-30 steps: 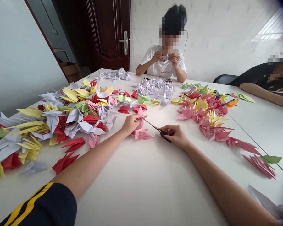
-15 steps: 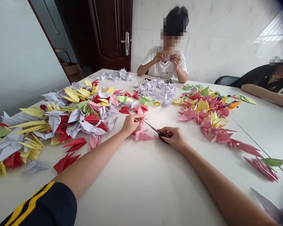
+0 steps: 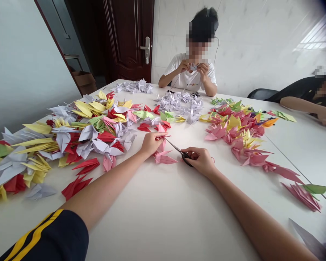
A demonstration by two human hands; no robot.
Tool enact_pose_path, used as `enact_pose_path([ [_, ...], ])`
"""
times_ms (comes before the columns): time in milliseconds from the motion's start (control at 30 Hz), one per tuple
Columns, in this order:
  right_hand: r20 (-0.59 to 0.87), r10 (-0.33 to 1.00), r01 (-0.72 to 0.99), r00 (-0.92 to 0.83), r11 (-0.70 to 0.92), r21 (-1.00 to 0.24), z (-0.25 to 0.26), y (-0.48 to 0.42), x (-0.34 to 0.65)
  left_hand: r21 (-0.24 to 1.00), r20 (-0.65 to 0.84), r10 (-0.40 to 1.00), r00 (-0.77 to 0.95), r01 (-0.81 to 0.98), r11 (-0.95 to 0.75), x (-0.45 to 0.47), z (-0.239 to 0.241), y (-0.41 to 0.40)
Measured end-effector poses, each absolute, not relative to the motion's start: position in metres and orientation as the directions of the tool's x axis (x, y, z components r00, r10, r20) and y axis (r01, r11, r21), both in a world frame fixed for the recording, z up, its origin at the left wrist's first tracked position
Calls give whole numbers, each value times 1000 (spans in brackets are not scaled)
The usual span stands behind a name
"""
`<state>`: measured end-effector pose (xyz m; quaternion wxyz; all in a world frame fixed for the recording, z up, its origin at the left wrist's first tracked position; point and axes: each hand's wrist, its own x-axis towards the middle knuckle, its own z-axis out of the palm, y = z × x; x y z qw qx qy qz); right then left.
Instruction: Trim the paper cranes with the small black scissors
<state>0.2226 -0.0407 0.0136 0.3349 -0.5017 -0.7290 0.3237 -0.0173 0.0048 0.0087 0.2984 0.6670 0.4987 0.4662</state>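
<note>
Between the fingertips of my left hand [image 3: 151,144] is a pink folded paper piece [image 3: 161,129], held a little above the table. My right hand [image 3: 202,159] has its fingers in the handles of black-handled scissors [image 3: 176,148]. The scissor tips reach the paper right by my left fingertips; whether the blades are apart is too small to tell. Just below, another pink folded paper piece [image 3: 164,158] lies on the white table [image 3: 163,210]. Two red folded pieces [image 3: 76,187] lie left of it, near my left forearm.
A large heap of white, yellow, red and green folded paper [image 3: 78,137] covers the table's left side. Pink and mixed pieces [image 3: 239,130] spread along the right. White pieces [image 3: 179,101] lie before a co-worker [image 3: 190,72] who holds one. Another person's arm [image 3: 304,105] rests at far right.
My hands, the scissors and the pink paper stay almost where they were. At far right the other person's hand has shifted slightly. The view has moved a little.
</note>
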Motion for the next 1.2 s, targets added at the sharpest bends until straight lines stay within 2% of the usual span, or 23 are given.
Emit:
enact_pose_path([
  [200,182,934,504,-307,321,-802,14,-42,223,850,311,948,70,426,-311,-17,10,5],
  [400,220,916,496,-334,370,-786,10,-42,222,886,291,954,64,359,-295,-17,9,6],
  [700,349,892,427,-288,446,-787,10,-48,218,895,304,950,67,321,-309,-18,7,10],
  [900,283,890,467,-357,433,-771,10,-48,216,870,345,938,37,363,-334,-18,2,10],
  [1067,175,937,453,-302,302,-839,11,-47,216,814,400,916,-25,468,-343,-15,2,8],
  [1200,66,950,390,-304,188,-901,11,-45,217,772,437,900,-4,515,-372,-14,5,5],
])
